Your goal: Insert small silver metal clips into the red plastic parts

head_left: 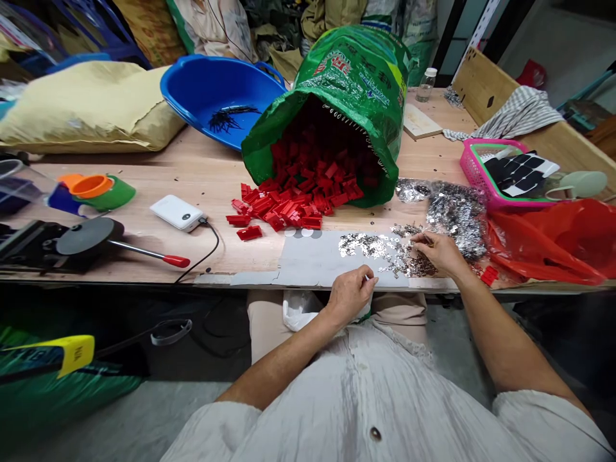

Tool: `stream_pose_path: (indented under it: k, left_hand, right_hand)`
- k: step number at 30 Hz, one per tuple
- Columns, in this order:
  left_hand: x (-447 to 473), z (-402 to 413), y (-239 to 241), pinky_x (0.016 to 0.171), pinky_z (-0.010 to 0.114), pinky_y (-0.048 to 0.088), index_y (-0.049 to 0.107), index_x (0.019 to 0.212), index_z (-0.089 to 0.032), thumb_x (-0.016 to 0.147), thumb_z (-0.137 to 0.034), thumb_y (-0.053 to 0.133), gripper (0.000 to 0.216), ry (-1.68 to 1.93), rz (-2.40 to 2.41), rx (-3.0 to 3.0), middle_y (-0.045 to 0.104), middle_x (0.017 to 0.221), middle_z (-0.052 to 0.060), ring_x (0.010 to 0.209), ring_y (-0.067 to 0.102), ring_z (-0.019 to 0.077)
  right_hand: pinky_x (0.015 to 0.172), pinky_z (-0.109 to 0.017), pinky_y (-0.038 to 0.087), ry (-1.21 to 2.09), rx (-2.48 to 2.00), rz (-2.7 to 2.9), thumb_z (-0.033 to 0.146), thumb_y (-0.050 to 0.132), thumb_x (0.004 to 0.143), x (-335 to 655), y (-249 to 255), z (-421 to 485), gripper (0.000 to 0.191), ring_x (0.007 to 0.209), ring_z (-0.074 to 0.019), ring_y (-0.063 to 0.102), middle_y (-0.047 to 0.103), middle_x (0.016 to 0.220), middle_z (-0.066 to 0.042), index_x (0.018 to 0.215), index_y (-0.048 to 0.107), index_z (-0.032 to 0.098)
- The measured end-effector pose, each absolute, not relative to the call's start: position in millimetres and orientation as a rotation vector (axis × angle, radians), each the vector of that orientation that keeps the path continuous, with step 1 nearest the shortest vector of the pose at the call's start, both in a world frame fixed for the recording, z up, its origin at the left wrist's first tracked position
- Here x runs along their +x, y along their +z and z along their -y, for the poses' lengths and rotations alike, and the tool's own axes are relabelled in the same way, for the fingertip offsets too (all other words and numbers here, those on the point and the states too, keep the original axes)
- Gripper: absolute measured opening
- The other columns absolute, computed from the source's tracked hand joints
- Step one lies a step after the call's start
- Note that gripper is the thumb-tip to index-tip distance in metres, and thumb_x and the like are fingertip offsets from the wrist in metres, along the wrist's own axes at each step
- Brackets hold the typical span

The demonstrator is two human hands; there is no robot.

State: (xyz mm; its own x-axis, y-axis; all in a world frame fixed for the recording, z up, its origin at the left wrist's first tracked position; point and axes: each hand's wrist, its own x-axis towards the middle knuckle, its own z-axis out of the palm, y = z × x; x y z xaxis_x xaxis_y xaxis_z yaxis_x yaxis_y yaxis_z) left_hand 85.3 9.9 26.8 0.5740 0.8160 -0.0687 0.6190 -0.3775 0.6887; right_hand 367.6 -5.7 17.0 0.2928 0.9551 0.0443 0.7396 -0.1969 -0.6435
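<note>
On the table (202, 173) the green sack (351, 77) lies tipped, spilling red plastic pieces (289, 206) at eleven o'clock of the hands; most work looks left. Metal bits (370, 247) lie scattered by the right hand (440, 251), its fingers pinched together among them. At its seven o'clock, the left hand (349, 294) pinches something too small to tell.

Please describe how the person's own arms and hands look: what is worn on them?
Both the left hand and the right hand are bare: no gloves, and no ring or watch shows. The forearms are uncovered. Short sleeves of crinkled off-white cloth end near the elbows; the shirt has one dark button.
</note>
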Motion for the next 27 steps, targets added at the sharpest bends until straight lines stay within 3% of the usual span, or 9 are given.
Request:
stream_pose_path:
  k: [4,11,17,21,24,27]
  left_hand:
    - [85.1,-9.9,27.2,0.067,0.025,0.038,0.063,0.091,-0.023,0.092,-0.033,0.055,0.013,0.372,-1.142,2.128,0.068,0.075,-0.002,0.070,0.061,0.0151]
    - [85.7,-9.8,27.2,0.066,0.025,0.037,0.063,0.091,-0.023,0.092,-0.032,0.055,0.012,0.370,-1.150,2.129,0.068,0.075,-0.002,0.070,0.060,0.0151]
    - [84.9,-9.6,24.5,0.064,0.025,0.034,0.064,0.089,-0.022,0.091,-0.030,0.056,0.012,0.405,-1.132,2.106,0.065,0.072,-0.002,0.065,0.056,0.0136]
    - [84.8,-8.9,23.2,0.061,0.025,0.033,0.064,0.087,-0.021,0.090,-0.030,0.057,0.012,0.475,-1.117,2.051,0.061,0.067,-0.003,0.060,0.052,0.0124]
    - [90.6,-11.0,24.5,0.061,0.024,0.035,0.063,0.085,-0.020,0.089,-0.034,0.057,0.016,0.592,-1.068,1.879,0.058,0.062,-0.004,0.059,0.052,0.0118]
    - [101.6,-15.7,28.7,0.060,0.023,0.038,0.062,0.083,-0.019,0.089,-0.044,0.056,0.026,0.683,-0.942,1.665,0.056,0.059,-0.005,0.057,0.052,0.0114]
  right_hand:
    - [0.068,-0.031,0.049,0.569,-1.865,1.416,0.038,0.064,0.079,373.2,5.6,1.0,0.021,0.072,-0.0178,0.064,0.072,0.083,-0.004,0.086,0.069,0.019]
    - [0.062,-0.029,0.047,0.922,-1.643,1.121,0.045,0.073,0.072,367.6,12.2,1.6,0.037,0.066,-0.0144,0.059,0.066,0.080,-0.001,0.097,0.069,0.017]
    - [0.045,-0.021,0.029,1.148,-1.545,0.879,0.045,0.082,0.063,360.7,25.6,6.8,0.044,0.051,-0.0056,0.042,0.057,0.071,0.004,0.094,0.068,0.017]
    - [0.042,-0.021,0.021,1.226,-1.458,0.807,0.044,0.084,0.061,358.7,29.5,10.9,0.044,0.046,-0.0041,0.036,0.049,0.065,0.007,0.091,0.065,0.019]
    - [0.042,-0.021,0.022,1.223,-1.454,0.831,0.045,0.082,0.064,348.0,35.2,17.0,0.041,0.046,-0.0042,0.034,0.050,0.068,0.006,0.091,0.063,0.019]
    - [0.048,-0.023,0.032,1.150,-1.470,0.991,0.042,0.079,0.070,324.6,43.3,25.8,0.034,0.053,-0.0067,0.041,0.055,0.073,0.004,0.090,0.063,0.019]
